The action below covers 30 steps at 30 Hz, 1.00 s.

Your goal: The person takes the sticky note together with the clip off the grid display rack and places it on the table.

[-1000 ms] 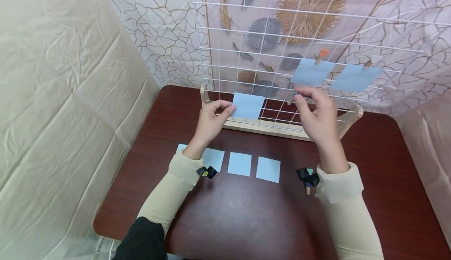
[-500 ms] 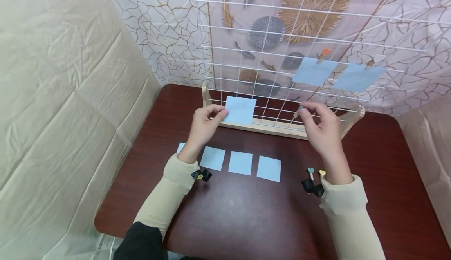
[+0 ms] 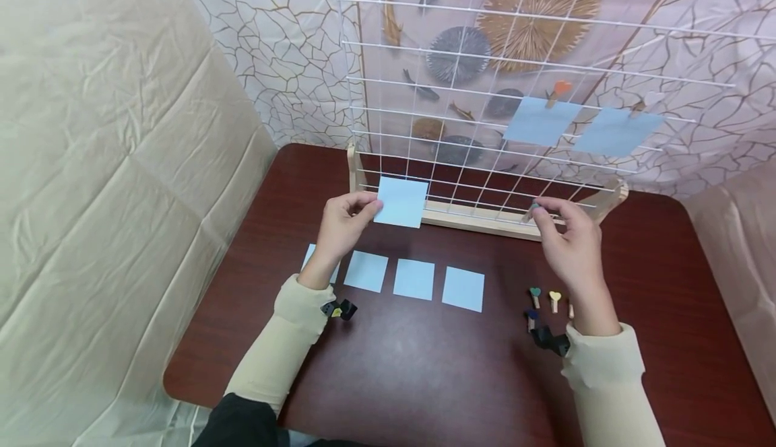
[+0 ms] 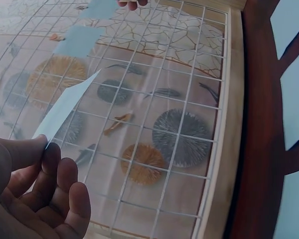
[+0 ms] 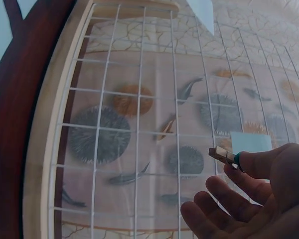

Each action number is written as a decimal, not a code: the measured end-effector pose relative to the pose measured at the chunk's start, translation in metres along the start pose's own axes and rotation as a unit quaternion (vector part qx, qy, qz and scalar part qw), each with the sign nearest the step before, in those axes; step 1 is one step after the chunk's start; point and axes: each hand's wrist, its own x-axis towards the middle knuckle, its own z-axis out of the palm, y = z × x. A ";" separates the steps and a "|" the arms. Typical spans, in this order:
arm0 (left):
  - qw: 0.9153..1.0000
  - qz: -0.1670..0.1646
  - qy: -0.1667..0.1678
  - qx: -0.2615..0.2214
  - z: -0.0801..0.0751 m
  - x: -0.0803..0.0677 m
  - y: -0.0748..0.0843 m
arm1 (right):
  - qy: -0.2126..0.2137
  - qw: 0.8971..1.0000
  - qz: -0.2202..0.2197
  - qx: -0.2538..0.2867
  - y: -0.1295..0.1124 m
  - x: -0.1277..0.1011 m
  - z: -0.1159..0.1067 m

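From the head view, the left hand (image 3: 342,221) pinches a blue paper square (image 3: 400,202) in front of the wire grid (image 3: 485,97), above the table (image 3: 424,366); the right hand (image 3: 566,238) pinches a small clothespin (image 3: 532,209)

The left wrist view shows the grip on the paper's edge (image 4: 65,107)

The right wrist view shows the clothespin (image 5: 224,155) between thumb and fingers

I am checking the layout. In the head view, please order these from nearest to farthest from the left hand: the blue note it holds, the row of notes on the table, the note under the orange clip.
1. Held blue note, pinched by the left hand.
2. Row of notes, on the table just below that hand.
3. Note under the orange clip, up on the grid, far right.
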 end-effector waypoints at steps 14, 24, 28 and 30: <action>0.999 -0.047 -0.010 0.006 0.000 -0.021 -0.019 | 0.008 0.999 0.039 0.001 0.025 -0.025 -0.004; 0.998 -0.070 0.000 0.003 -0.004 -0.037 -0.032 | -0.004 0.998 0.067 -0.012 0.037 -0.039 -0.007; 0.997 -0.081 -0.001 0.000 -0.005 -0.042 -0.038 | -0.004 0.998 0.063 -0.022 0.039 -0.042 -0.008; 0.996 -0.087 -0.002 0.002 -0.005 -0.045 -0.041 | -0.004 0.998 0.063 -0.030 0.040 -0.044 -0.009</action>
